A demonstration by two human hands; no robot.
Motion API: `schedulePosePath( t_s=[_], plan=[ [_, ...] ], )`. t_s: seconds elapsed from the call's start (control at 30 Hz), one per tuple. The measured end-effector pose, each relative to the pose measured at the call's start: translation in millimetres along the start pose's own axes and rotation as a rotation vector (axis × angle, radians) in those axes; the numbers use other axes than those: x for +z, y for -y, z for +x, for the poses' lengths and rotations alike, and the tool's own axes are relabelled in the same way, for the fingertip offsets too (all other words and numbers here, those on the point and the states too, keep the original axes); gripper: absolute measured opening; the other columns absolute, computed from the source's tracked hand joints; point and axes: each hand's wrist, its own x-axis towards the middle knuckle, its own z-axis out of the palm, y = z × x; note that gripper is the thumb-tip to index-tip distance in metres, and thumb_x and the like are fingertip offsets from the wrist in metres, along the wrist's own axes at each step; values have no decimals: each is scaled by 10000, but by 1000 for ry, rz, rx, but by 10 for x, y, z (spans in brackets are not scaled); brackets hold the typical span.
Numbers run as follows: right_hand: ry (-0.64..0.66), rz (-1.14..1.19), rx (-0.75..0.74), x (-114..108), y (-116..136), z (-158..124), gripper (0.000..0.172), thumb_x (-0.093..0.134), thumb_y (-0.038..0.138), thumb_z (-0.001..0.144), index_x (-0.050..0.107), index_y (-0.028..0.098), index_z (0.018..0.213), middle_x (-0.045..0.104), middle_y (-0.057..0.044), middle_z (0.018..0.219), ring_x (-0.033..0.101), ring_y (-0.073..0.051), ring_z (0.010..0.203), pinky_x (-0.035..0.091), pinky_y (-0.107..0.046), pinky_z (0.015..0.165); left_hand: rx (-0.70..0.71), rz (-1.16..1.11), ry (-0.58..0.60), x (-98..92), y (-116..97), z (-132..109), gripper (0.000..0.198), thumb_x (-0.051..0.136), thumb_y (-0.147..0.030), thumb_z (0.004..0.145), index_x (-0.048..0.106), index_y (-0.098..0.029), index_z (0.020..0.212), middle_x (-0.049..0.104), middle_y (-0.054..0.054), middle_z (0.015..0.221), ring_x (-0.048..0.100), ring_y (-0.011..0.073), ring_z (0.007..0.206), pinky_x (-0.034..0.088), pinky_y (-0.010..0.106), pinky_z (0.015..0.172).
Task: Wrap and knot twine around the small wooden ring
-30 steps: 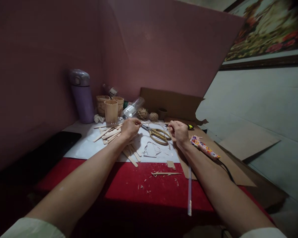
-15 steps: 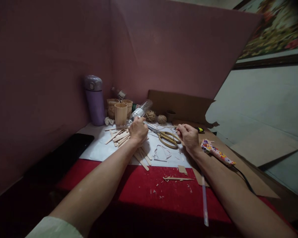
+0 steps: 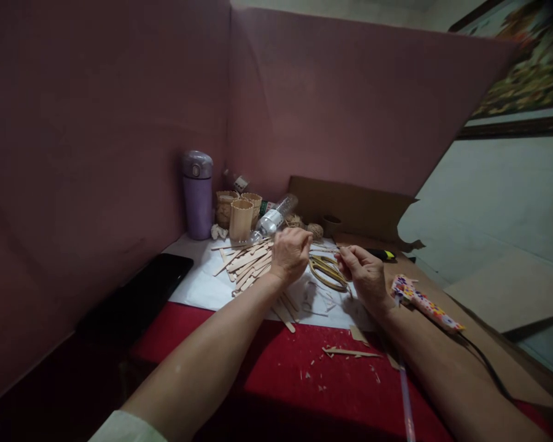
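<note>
My left hand (image 3: 291,253) is closed above the right side of a pile of wooden sticks (image 3: 249,264); whatever its fingers pinch is too small to name. To its right my right hand (image 3: 364,270) is closed, thumb against fingers. A thin strand (image 3: 323,249) runs between the two hands; whether it is twine or a sliver of wood cannot be made out. Gold-handled scissors (image 3: 328,273) lie on the white paper (image 3: 196,279) between and below the hands, their blades hidden by my left hand. Two balls of twine (image 3: 315,231) sit just behind my left hand.
At the back left stand a purple bottle (image 3: 198,199), ribbed wooden cups (image 3: 241,220) and a lying plastic bottle (image 3: 271,222). A flowered glue gun (image 3: 426,305) lies beside my right forearm. Wood scraps (image 3: 352,353) are on the red cloth (image 3: 258,368). A black phone (image 3: 166,267) is at left.
The view has shifted, so everything stands farther right and slightly lower. My left hand has moved right, closer to my right hand and over the scissors' blades.
</note>
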Motion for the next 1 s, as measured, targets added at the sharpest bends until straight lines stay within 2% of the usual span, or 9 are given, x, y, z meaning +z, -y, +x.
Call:
schedulePosePath(
  t_s=[0.07, 0.17, 0.27, 0.37, 0.43, 0.5, 0.6, 0.77, 1.0],
  plan=[
    [22, -3, 7, -4, 5, -7, 311, 607, 443, 782, 567, 181, 617, 476, 26, 525, 376, -74, 453, 265, -207, 418, 18, -116, 63, 27, -23, -6, 274, 413, -305, 896, 669, -208, 904, 690, 55, 993, 581, 184, 948, 392, 315, 856],
    [49, -3, 25, -12, -1, -22, 313, 599, 431, 792, 548, 182, 608, 485, 22, 544, 386, -75, 471, 290, -207, 439, -14, -253, 180, 90, -17, -25, 348, 384, -357, 898, 658, -197, 754, 695, 43, 795, 602, 164, 766, 420, 280, 725],
    [43, -3, 47, -23, -28, -26, 285, 593, 422, 799, 565, 185, 644, 480, 27, 537, 377, -72, 462, 281, -204, 433, -77, -377, 234, 134, 28, -21, 389, 386, -383, 883, 624, -179, 653, 653, 34, 638, 571, 144, 633, 416, 260, 640],
    [13, 3, 64, -34, -43, -7, 279, 598, 413, 796, 569, 181, 643, 478, 31, 525, 373, -67, 451, 267, -197, 422, -198, -526, 282, 101, 51, 20, 349, 409, -362, 863, 622, -159, 677, 614, 24, 551, 509, 112, 488, 397, 243, 536],
    [-15, 26, 75, -41, -33, 14, 291, 601, 408, 788, 553, 176, 619, 495, 29, 534, 378, -63, 447, 264, -194, 415, -333, -678, 361, 25, 45, 56, 285, 431, -318, 845, 615, -139, 720, 588, 12, 505, 429, 90, 375, 348, 235, 435],
    [-30, 48, 87, -51, -15, 39, 292, 592, 403, 787, 549, 174, 610, 482, 35, 517, 363, -59, 432, 255, -191, 408, -427, -833, 472, -74, 42, 90, 195, 492, -251, 800, 604, -117, 715, 596, 27, 520, 457, 89, 384, 354, 229, 420],
    [-41, 81, 95, -73, -9, 85, 283, 579, 400, 785, 552, 172, 619, 474, 42, 505, 343, -53, 418, 241, -188, 402, -526, -968, 546, -195, 86, 129, 164, 563, -226, 759, 630, -90, 820, 632, 45, 591, 493, 83, 424, 387, 226, 455],
    [-57, 97, 93, -116, -39, 141, 313, 584, 430, 776, 545, 164, 618, 460, 43, 487, 328, -53, 414, 223, -194, 397, -545, -1053, 560, -217, 184, 140, 212, 661, -232, 696, 664, -92, 855, 631, 35, 622, 487, 63, 455, 362, 204, 469],
    [-19, 16, -29, -182, -67, 178, 305, 555, 426, 821, 543, 170, 655, 473, 34, 544, 356, -64, 462, 256, -207, 433, -509, -961, 533, -213, 200, 154, 215, 693, -196, 667, 676, -107, 862, 644, 25, 641, 500, 64, 501, 374, 206, 507]
  ],
)
